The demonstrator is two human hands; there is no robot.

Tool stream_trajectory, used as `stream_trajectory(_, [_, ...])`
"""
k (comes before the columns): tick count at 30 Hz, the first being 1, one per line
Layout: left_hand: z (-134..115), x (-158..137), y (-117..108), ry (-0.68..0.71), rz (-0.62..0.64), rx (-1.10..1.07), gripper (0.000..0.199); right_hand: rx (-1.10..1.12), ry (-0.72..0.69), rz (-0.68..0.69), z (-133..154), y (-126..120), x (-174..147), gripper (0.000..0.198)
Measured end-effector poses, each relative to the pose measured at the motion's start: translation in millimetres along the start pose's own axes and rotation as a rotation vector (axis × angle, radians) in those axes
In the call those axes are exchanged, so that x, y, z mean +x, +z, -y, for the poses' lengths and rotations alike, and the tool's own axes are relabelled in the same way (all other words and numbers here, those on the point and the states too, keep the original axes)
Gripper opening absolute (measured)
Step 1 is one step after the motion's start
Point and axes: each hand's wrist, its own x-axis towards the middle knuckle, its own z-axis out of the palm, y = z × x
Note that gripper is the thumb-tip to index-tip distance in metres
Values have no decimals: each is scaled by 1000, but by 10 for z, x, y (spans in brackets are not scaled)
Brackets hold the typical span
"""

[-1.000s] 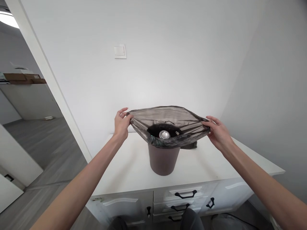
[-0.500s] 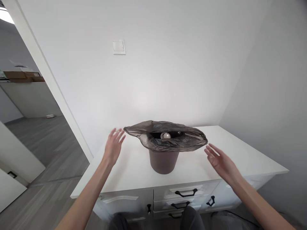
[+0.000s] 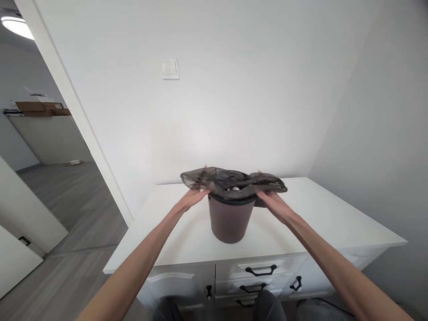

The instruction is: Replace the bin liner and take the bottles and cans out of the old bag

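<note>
A brown trash bin with a black rim stands upright on the white cabinet top, lined with a thin dark plastic trash bag. The bag's loose edges spread out to both sides over my hands. My left hand is closed against the bin's left side at the rim, thumb in front, fingers partly hidden by the bag. On the opposite side, my right hand grips the rim area the same way, beneath the bag's edge. Inside the bin, a shiny round metallic item shows, mostly covered.
The white cabinet has drawers and doors with black handles. Behind it rises a white wall with a light switch. A doorway on the left shows a grey floor and cardboard boxes on a far ledge.
Both hands have moved inward from beside the bag to the bin's sides. The bag's front edge has been raised, so the black rim now shows.
</note>
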Motion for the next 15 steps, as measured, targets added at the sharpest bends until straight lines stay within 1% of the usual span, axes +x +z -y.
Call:
stream_trajectory(1, [-70, 66, 17, 14, -18, -23, 59, 0, -42, -30, 65, 36, 62, 55])
stream_trajectory(3, [-180, 174, 51, 12, -42, -58, 48, -25, -131, -70, 187, 111, 173, 46])
stream_trajectory(5, [-250, 253, 81, -3, -73, -91, 42, -21, -178, -64, 297, 178, 265, 35])
stream_trajectory(6, [-272, 284, 96, -8, -98, -123, 41, 0, -194, -55, 347, 206, 303, 34])
stream_trajectory(8, [-302, 332, 122, -16, -152, -248, 39, 87, -220, -45, 433, 249, 359, 34])
stream_trajectory(10, [-332, 361, 146, -13, -194, -431, 36, 211, -246, -40, 506, 277, 390, 32])
stream_trajectory(13, [-419, 373, 190, -1, -243, -676, 27, 400, -290, 19, 592, 302, 410, 23])
stream_trajectory(15, [-504, 367, 228, -3, -281, -774, 21, 479, -307, 26, 635, 316, 426, 17])
